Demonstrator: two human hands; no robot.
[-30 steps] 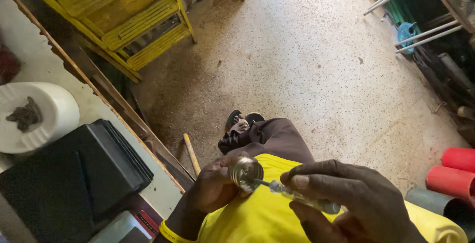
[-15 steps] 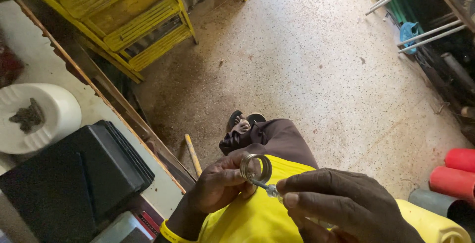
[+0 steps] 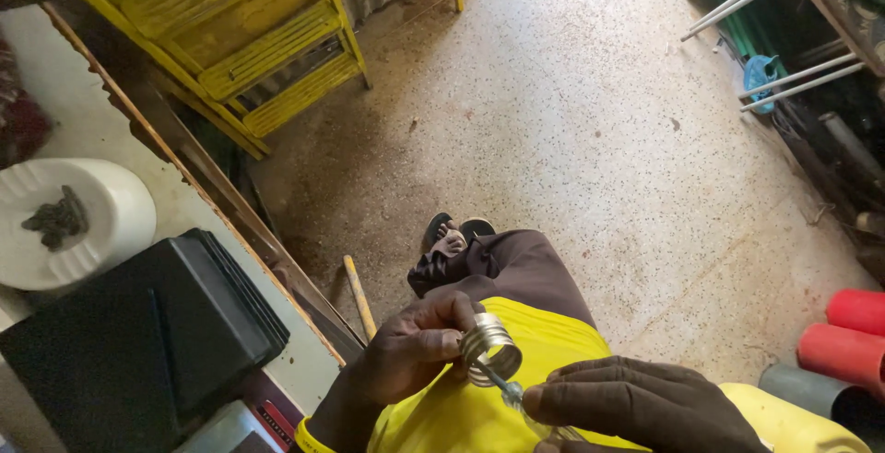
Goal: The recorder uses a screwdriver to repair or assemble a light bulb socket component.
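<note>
Left hand [image 3: 406, 361] pinches the threaded metal cap [image 3: 490, 352] | right hand [image 3: 636, 407] grips what seems a glass bulb [image 3: 530, 411], 1 stem linking them | we judge separation unfinished.

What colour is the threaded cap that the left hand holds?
Shiny silver metal; the threaded cap in the left hand shows best in the head view.

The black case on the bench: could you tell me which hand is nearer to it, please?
Left. The left hand, holding a metal ring, is just right of the black case; the right hand is farther right.
</note>
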